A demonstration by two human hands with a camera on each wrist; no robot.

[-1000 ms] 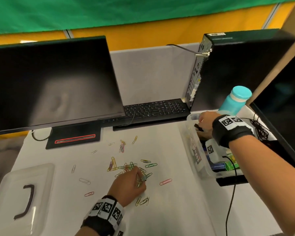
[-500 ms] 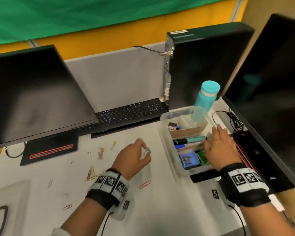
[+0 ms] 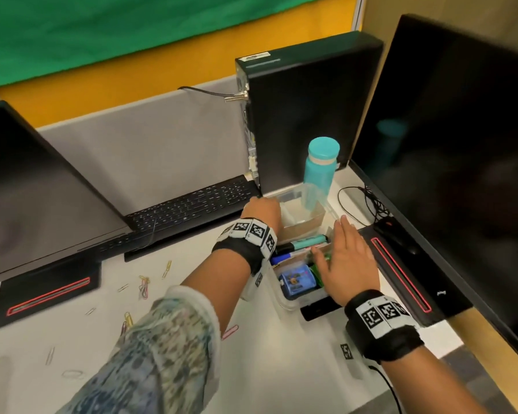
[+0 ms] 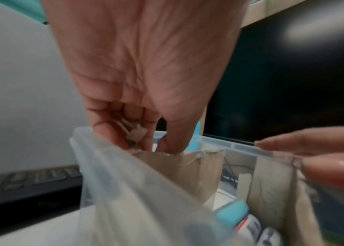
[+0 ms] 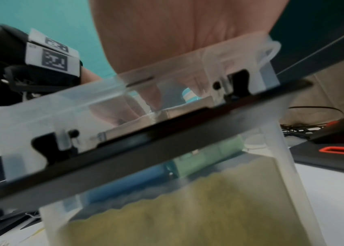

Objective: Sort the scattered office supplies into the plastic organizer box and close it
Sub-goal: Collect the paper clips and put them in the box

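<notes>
Now the left hand (image 3: 262, 212), which a moment ago picked among the paper clips (image 3: 144, 286) mid-bench, reaches over the box (image 3: 284, 300) at the right edge, fingers pinched on a small pale clip (image 4: 136, 134) above a cardboard compartment (image 4: 179, 168). Delivery is probably imminent. The right hand (image 3: 349, 261), flat with fingers straight, steadies the box; many clips remain scattered.

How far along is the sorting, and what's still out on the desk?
Partly done. The organizer box already holds markers and a blue item. In hand: the left hand pinches a small clip over the box's far compartment, while the right hand rests flat on the box's right side. Left: coloured paper clips still lie scattered on the desk, and the box is open, no lid on it.
</notes>
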